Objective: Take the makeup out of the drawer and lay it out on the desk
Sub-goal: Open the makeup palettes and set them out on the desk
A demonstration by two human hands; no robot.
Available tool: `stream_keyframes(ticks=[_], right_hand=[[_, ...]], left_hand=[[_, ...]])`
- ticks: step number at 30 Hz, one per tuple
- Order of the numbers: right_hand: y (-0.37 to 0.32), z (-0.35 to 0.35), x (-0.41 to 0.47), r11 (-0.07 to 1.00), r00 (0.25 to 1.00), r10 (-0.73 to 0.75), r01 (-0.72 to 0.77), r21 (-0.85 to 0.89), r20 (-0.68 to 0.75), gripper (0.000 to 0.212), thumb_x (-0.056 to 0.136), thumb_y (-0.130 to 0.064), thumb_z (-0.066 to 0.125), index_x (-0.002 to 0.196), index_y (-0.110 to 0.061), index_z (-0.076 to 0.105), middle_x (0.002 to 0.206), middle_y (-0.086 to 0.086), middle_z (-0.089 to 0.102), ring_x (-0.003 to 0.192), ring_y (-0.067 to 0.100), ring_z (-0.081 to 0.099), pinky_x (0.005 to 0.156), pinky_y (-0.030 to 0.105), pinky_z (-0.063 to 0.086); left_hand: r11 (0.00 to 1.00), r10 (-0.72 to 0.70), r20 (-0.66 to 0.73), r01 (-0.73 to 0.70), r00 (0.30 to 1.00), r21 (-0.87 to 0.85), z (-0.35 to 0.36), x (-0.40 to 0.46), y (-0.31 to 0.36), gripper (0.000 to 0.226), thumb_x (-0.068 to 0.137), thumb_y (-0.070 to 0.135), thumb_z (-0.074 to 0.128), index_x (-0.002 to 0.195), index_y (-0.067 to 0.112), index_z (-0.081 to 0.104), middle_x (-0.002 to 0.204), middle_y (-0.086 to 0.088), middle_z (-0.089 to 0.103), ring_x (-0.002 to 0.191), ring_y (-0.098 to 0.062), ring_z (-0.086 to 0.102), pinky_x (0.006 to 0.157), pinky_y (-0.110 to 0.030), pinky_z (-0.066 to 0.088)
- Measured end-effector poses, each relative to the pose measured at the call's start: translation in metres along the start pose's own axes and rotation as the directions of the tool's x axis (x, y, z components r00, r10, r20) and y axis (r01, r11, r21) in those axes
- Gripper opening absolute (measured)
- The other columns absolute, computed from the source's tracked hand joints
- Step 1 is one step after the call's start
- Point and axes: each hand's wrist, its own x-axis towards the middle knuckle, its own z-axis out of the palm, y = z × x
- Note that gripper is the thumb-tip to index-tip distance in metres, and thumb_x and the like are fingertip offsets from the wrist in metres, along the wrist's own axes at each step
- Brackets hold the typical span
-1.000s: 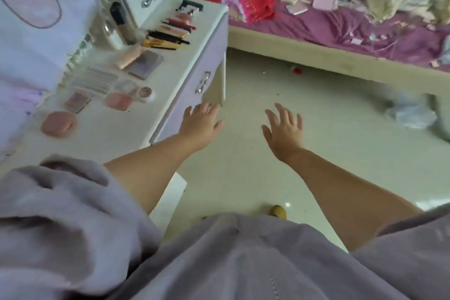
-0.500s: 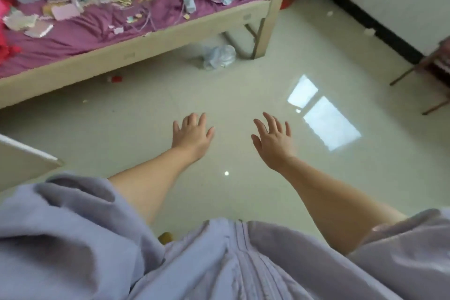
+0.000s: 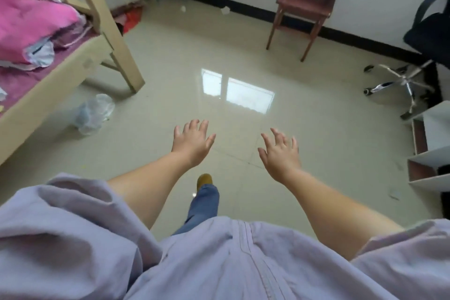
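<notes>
Nowhere legible writing; left hand point(image 3: 192, 141), right hand point(image 3: 280, 156) empty.

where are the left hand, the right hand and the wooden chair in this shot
left hand point(image 3: 192, 142), head view, on the back of the hand
right hand point(image 3: 280, 154), head view, on the back of the hand
wooden chair point(image 3: 305, 5), head view, on the front edge of its seat

Head view, sole camera: worn on the person's head, wide-angle, facing forward and steeply down over the shirt point(image 3: 219, 263) at 6 o'clock. Floor point(image 3: 243, 61) fills centre; bed point(image 3: 60, 68) at 10 o'clock, chair point(image 3: 304, 5) at 1 o'clock, far off.
</notes>
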Motion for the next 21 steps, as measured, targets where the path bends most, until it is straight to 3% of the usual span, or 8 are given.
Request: stream_keyframes(ticks=[9, 15, 21], right_hand=[[0.022, -0.073, 0.183, 0.937, 0.960, 0.278, -0.265, 0.227, -0.029, 0.049, 0.100, -0.041, 0.027, 0.146, -0.023, 0.026, 0.156, 0.006, 0.016, 0.141, 0.025, 0.019, 0.115, 0.048, 0.009], [0.081, -0.103, 0.280, 0.893, 0.918, 0.397, -0.382, 0.239, -0.016, 0.051, 0.100, -0.042, 0.025, 0.147, -0.024, 0.023, 0.156, 0.006, 0.016, 0.142, 0.024, 0.017, 0.115, 0.048, 0.009], [0.173, -0.149, 0.413, 0.900, 0.918, 0.396, -0.384, 0.208, -0.019, 0.052, 0.100, -0.043, 0.024, 0.148, -0.024, 0.020, 0.157, 0.005, 0.015, 0.143, 0.022, 0.016, 0.115, 0.047, 0.007]], left_hand=[[0.964, 0.216, 0.056, -0.222, 0.975, 0.147, -0.074, 0.237, 0.016, 0.054, 0.098, 0.046, 0.026, 0.144, 0.018, 0.026, 0.147, -0.010, 0.032, 0.133, -0.026, 0.031, 0.113, -0.045, 0.016], [0.927, 0.331, 0.110, -0.344, 0.937, 0.148, -0.090, 0.365, 0.064, 0.054, 0.098, 0.048, 0.023, 0.145, 0.020, 0.023, 0.149, -0.009, 0.029, 0.138, -0.024, 0.025, 0.113, -0.047, 0.010], [0.930, 0.347, 0.025, -0.348, 0.937, 0.119, -0.117, 0.525, 0.144, 0.054, 0.098, 0.048, 0.021, 0.145, 0.021, 0.022, 0.148, -0.009, 0.029, 0.139, -0.023, 0.023, 0.115, -0.047, 0.009]])
